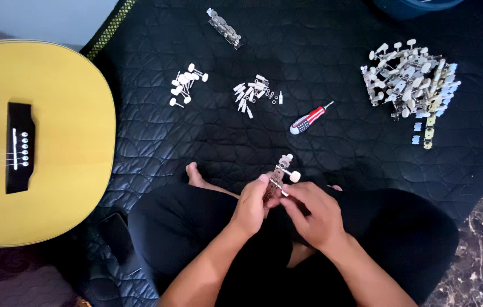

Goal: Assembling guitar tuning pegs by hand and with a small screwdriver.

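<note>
Your left hand (pixel 251 206) and right hand (pixel 312 213), low at centre of the frame, both pinch the tuner strip (pixel 280 173) over your lap, so steady it left and turn its white knob (pixel 295 177) gently.
</note>
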